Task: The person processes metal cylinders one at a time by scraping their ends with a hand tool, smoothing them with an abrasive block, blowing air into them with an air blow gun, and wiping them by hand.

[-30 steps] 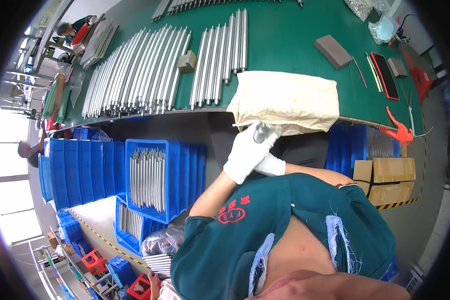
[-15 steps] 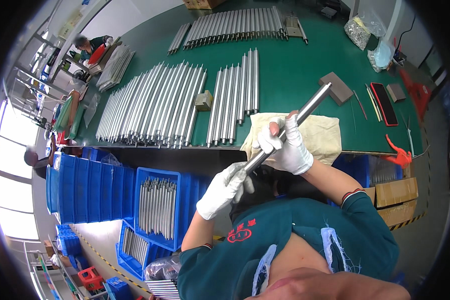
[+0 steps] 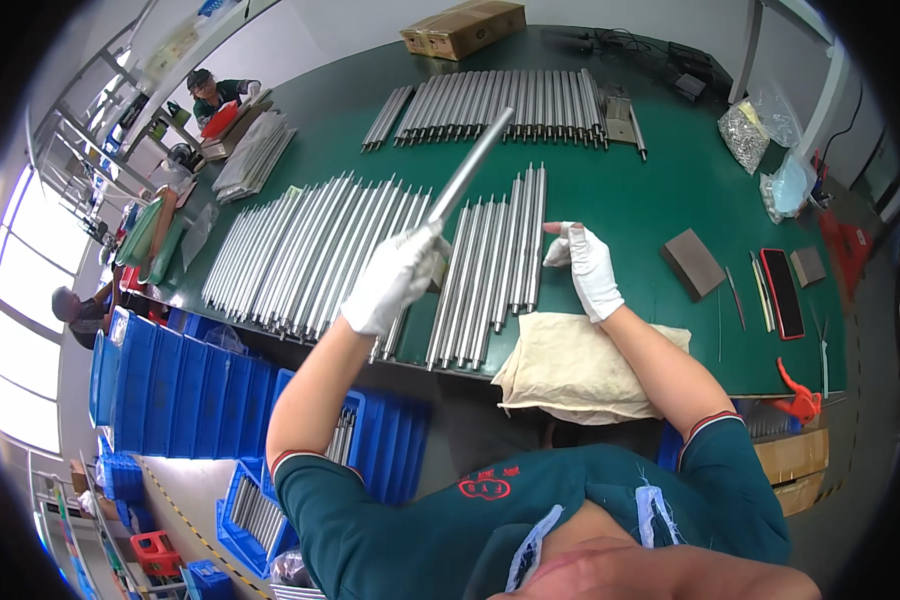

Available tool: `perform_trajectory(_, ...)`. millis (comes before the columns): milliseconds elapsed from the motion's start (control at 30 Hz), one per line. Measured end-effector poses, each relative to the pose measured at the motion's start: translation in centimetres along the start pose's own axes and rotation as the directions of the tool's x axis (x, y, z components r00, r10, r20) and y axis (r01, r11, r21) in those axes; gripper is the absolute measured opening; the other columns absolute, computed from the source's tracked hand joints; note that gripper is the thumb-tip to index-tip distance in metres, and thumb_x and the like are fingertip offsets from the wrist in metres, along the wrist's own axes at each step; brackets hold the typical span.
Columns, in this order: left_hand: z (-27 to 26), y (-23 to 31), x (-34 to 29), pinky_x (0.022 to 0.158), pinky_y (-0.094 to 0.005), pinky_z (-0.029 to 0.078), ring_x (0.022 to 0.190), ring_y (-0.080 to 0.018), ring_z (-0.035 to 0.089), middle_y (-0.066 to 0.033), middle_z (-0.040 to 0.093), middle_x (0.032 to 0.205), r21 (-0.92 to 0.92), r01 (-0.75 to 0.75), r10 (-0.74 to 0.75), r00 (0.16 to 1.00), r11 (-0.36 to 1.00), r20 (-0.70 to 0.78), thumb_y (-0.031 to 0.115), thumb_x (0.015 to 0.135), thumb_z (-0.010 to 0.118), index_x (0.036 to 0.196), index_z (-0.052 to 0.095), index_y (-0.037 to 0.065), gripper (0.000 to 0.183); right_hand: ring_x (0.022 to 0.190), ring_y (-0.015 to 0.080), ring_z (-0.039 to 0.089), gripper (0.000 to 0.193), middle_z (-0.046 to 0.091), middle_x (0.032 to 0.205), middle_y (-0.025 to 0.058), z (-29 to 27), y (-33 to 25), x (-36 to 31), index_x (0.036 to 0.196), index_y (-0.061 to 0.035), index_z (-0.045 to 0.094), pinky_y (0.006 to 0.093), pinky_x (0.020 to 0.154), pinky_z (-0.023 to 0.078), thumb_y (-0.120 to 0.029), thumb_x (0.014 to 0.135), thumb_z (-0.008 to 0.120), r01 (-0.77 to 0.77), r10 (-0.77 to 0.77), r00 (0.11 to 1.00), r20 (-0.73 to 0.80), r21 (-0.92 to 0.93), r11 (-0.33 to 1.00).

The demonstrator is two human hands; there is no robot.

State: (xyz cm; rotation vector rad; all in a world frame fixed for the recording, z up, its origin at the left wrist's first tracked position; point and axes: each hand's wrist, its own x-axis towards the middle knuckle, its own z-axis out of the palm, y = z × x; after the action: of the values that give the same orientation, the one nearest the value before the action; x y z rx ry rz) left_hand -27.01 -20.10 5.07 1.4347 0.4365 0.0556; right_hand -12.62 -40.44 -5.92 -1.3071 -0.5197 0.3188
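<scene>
My left hand [image 3: 398, 275], in a white glove, is closed round the lower end of a silver metal rod [image 3: 475, 165]. The rod slants up and away over the green table [image 3: 610, 190]. Under and beside this hand lie a long row of similar rods [image 3: 315, 255] and a smaller group of rods [image 3: 490, 265]. My right hand [image 3: 588, 270], gloved with some fingertips bare, is just right of the smaller group. It holds nothing, and its fingers are partly bent and apart. Below my right wrist a cream cloth [image 3: 580, 365] is bunched at the table's near edge.
At the back lie another row of rods [image 3: 500, 105] and a cardboard box [image 3: 465, 30]. On the right are a grey-brown block [image 3: 692, 264], a red-edged phone [image 3: 782, 293] and red-handled pliers [image 3: 798, 392]. Blue crates [image 3: 185, 395] stand below at left. Another person [image 3: 220, 95] works at far left.
My right hand has let go of the rod and moved forward off the cloth. My left hand has carried the rod up and forward over the rows. The view has shifted.
</scene>
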Motion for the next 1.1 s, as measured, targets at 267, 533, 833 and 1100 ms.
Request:
perform_trajectory(267, -12.8, 2.5, 24.2, 0.057, -0.0327, 0.042, 0.063, -0.0234, 0.055, -0.0114, 0.058, 0.069, 0.742, 0.071, 0.355, 0.845, 0.667, -0.400, 0.044, 0.082, 0.059, 0.087, 0.061, -0.003, 0.046, 0.054, 0.0047, 0.049, 0.036, 0.056, 0.058, -0.0011, 0.9, 0.6, 0.2, 0.092, -0.0038, 0.065, 0.0189, 0.053, 0.036, -0.035, 0.095, 0.047, -0.020, 0.025, 0.998, 0.052, -0.096, 0.995)
perform_trajectory(533, -15.9, 2.9, 31.7, 0.081, -0.0395, 0.046, 0.095, -0.0379, 0.060, -0.0231, 0.063, 0.100, 0.790, 0.274, 0.286, 0.826, 0.549, -0.486, 0.035, 0.080, 0.061, 0.106, 0.060, -0.005, 0.047, 0.057, 0.0070, 0.054, 0.036, 0.056, 0.060, 0.0016, 0.6, -0.3, -0.1, 0.091, -0.0017, 0.064, 0.0222, 0.055, 0.043, -0.032, 0.095, 0.046, -0.062, 0.076, 0.993, 0.089, -0.157, 0.986)
perform_trajectory(833, -27.2, 3.8, 31.7, 0.076, -0.0409, 0.050, 0.098, -0.0301, 0.063, -0.0174, 0.063, 0.107, 0.595, 0.688, -0.169, 0.701, 0.415, -0.693, 0.013, 0.075, 0.059, 0.104, 0.065, 0.004, 0.030, 0.058, 0.0075, 0.054, 0.034, 0.057, 0.061, 0.0025, 3.1, -2.0, -1.0, 0.092, -0.0016, 0.064, 0.0227, 0.057, 0.044, -0.030, 0.095, 0.046, -0.049, 0.066, 0.970, 0.235, -0.077, 0.996)
perform_trajectory(1100, -14.4, 4.1, 32.7, 0.084, -0.0376, 0.048, 0.101, -0.0223, 0.062, -0.0043, 0.065, 0.107, 0.736, 0.670, -0.179, 0.716, -0.096, -0.675, 0.024, 0.078, 0.066, 0.108, 0.066, 0.015, 0.031, 0.058, 0.0084, 0.053, 0.034, 0.056, 0.061, 0.0032, 0.5, -0.4, 0.0, 0.092, 0.0006, 0.064, 0.0228, 0.058, 0.045, -0.028, 0.095, 0.046, -0.142, 0.159, 0.980, 0.116, -0.141, 0.980)
